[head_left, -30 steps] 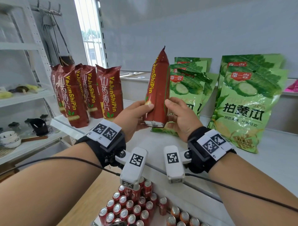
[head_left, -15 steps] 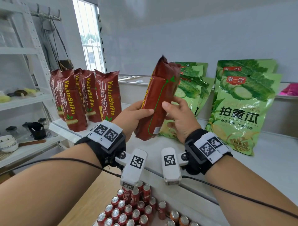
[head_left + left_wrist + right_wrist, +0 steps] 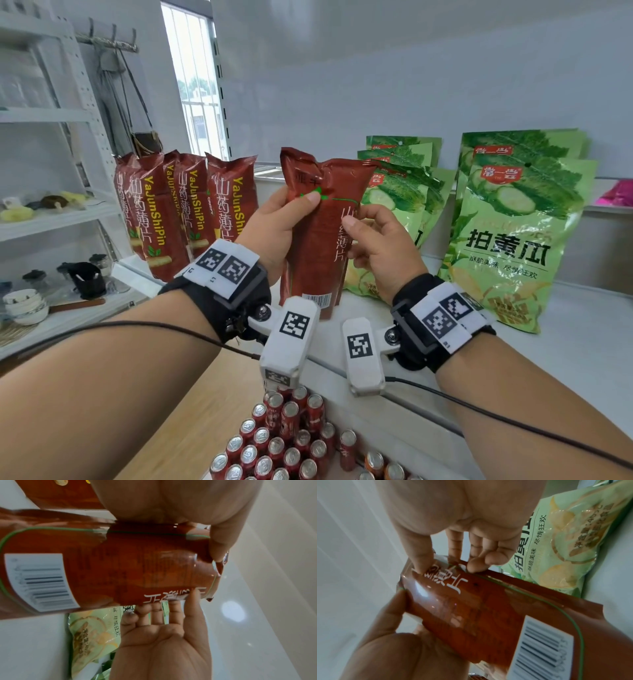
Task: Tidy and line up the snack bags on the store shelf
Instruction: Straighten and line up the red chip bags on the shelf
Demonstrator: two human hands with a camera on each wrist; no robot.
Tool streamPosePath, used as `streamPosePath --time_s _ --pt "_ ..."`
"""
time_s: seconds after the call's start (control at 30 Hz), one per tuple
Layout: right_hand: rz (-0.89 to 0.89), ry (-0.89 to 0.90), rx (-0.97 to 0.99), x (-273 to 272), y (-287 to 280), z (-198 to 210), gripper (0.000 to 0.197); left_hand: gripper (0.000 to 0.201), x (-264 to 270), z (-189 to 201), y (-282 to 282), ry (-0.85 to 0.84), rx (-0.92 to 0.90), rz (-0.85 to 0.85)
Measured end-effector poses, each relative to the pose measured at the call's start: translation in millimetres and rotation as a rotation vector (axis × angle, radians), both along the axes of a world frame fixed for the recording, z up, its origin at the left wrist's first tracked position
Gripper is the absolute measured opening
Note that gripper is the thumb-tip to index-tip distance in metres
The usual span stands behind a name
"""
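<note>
A brown-red snack bag (image 3: 317, 236) is held upright above the white shelf (image 3: 582, 346), its back with the barcode turned toward me. My left hand (image 3: 274, 226) grips its left edge, thumb on the face. My right hand (image 3: 380, 246) pinches its right edge between thumb and fingers. In the wrist views the same bag (image 3: 120, 566) (image 3: 488, 615) fills the frame with both hands on it. Several matching brown-red bags (image 3: 185, 212) stand in a row at the left. Green cucumber bags (image 3: 397, 185) lean behind the held bag, and a larger green stack (image 3: 507, 233) stands at the right.
Several red drink cans (image 3: 284, 442) stand on a lower level beneath my wrists. A white rack (image 3: 51, 219) with bowls and small items stands at the left, with a window (image 3: 198, 99) behind. A pink packet (image 3: 616, 195) lies at the far right.
The held bag has been turned from edge-on to its back face toward me and lifted a little. My left thumb has climbed higher up the bag; the right hand stays on its right edge.
</note>
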State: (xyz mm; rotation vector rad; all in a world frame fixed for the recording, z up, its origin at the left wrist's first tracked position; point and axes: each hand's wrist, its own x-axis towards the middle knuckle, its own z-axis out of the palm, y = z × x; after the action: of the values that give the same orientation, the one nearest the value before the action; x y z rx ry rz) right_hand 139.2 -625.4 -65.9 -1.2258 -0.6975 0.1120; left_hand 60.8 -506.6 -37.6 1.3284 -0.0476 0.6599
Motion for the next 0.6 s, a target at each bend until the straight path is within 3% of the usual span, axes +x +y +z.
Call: streamPosePath --time_s 0.13,0.43,0.53,0.6 --pt "0.026 0.061 0.054 -2.1 -3.3 9.2 0.007 0.020 -4.7 -0.7 0.5 0.014 0.040 -0.016" --pt "0.008 0.005 0.071 -4.7 -2.6 13.0 0.010 0.025 -22.6 1.3 2.6 0.073 0.048 -0.050" --pt "-0.142 -0.024 0.033 -8.1 -1.7 12.4 0.029 0.025 -30.0 -1.2 5.2 0.072 0.068 0.030" --pt "-0.142 -0.060 -0.032 -12.9 0.4 12.8 0.031 0.034 -35.2 -2.7 7.2 0.066 0.073 0.046"
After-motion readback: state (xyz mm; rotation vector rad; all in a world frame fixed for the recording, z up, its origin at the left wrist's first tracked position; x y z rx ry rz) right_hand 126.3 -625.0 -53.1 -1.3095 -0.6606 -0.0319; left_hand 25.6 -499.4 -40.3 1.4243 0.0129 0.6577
